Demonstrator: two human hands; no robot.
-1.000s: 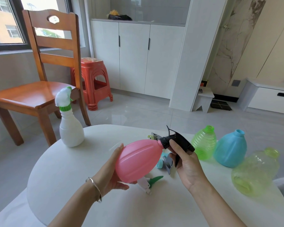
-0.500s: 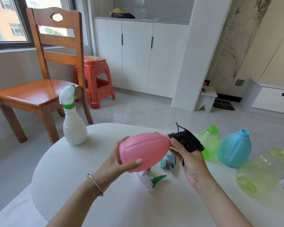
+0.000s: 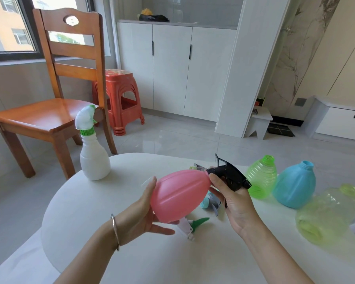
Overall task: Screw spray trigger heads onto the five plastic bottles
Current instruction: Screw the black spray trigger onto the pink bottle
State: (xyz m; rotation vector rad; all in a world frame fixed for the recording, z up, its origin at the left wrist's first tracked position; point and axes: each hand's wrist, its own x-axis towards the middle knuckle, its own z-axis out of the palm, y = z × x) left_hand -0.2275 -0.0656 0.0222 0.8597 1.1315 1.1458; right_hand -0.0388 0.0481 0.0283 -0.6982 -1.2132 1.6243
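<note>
Pink bottle (image 3: 178, 195) is held on its side above mid-tabletop, neck pointing right. Left hand (image 3: 143, 218) has its grip closed on the bottle's fat end, thumb over the top and fingers beneath. Right hand (image 3: 234, 203) has its grip closed on the black trigger head (image 3: 230, 177), which sits at the bottle's neck, thumb pressed at the collar.

Edges: the white tabletop (image 3: 103, 206) is rounded. White bottle (image 3: 94, 160), trigger head already on, stands upright near the far left rim. Pale green bottle (image 3: 328, 214) lies on its side close to the right rim. Green bottle (image 3: 261, 178) and blue bottle (image 3: 294, 186) stand upright side by side to the right, necks open.

Open room: bare surface left of the hands and along the near side.

Loose heads lie under the hands: a white-and-green trigger head (image 3: 193, 225) and a teal-and-grey trigger head (image 3: 210, 202). Another is partly hidden behind the pink bottle.

Room: pale tiled floor (image 3: 172, 140), wooden chair (image 3: 55, 111) far left, red stool (image 3: 121, 99) behind it, white cabinet (image 3: 172, 68) at the back.
</note>
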